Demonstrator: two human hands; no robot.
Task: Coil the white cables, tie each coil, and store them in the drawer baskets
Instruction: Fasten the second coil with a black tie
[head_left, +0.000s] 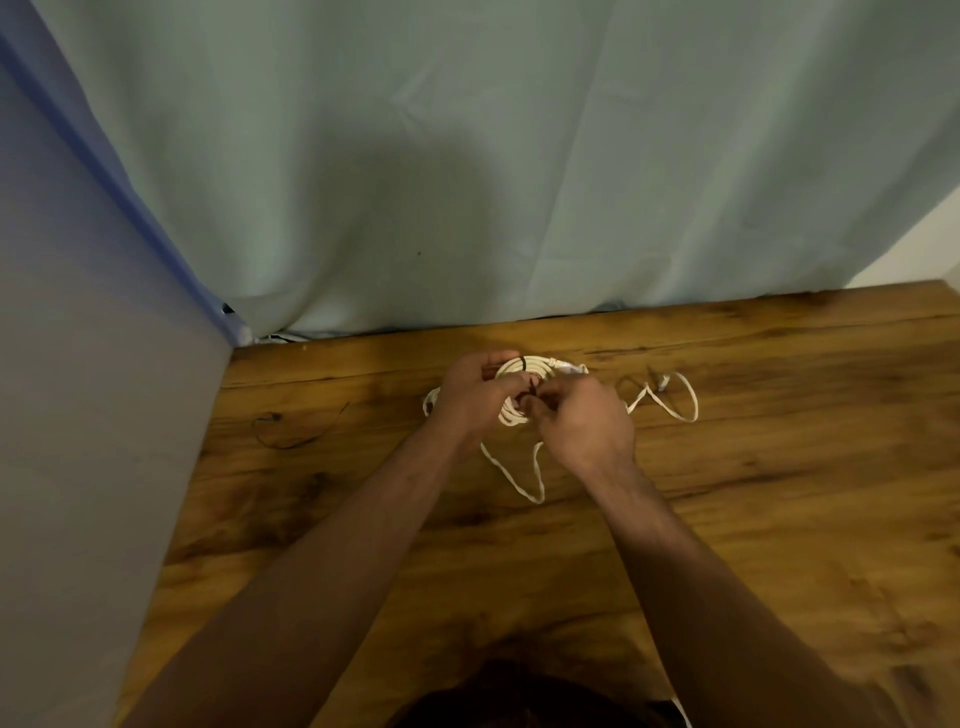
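Observation:
A coiled white cable (524, 365) rests on the wooden table (779, 467) near its far edge. My left hand (470, 395) grips the coil's left side. My right hand (582, 421) pinches a thin dark tie (527, 393) at the coil's middle, and another dark band crosses the coil's top. Loose white cable (675, 410) loops out to the right, and a further loop (519, 478) hangs toward me under my hands. No drawer or basket is in view.
A thin dark tie (291, 436) lies loose on the table at the left. A pale green curtain (467, 156) hangs behind the table's far edge, and a grey-blue panel (78, 364) borders the table's left side.

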